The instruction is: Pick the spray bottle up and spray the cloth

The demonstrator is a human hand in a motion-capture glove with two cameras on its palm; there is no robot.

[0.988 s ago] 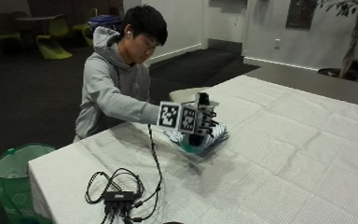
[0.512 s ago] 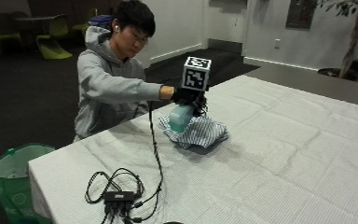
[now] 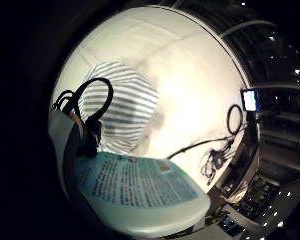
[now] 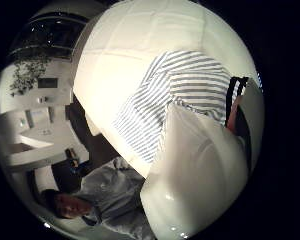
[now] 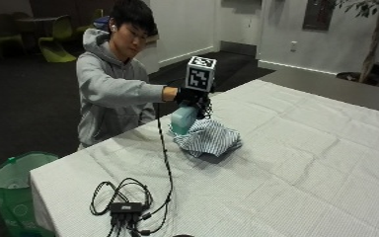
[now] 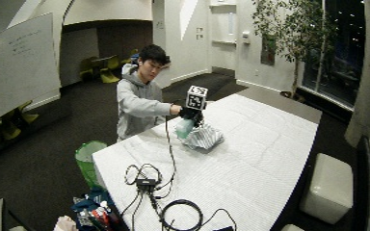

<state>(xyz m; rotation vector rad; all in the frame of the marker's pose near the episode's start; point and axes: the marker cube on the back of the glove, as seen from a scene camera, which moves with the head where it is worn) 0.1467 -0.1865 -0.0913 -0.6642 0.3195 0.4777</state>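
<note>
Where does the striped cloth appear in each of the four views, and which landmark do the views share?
Outside view: striped cloth on the table, below the spray bottle.
Wide outside view: the same place.
Little finger side palm view: on the tablecloth beyond the bottle.
Thumb side palm view: behind the bottle.
Shared landmark: white tablecloth.

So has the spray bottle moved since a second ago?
Yes. The spray bottle was low against the striped cloth; the right hand has lifted it and now holds it up beside the cloth, on the person's side.
</note>
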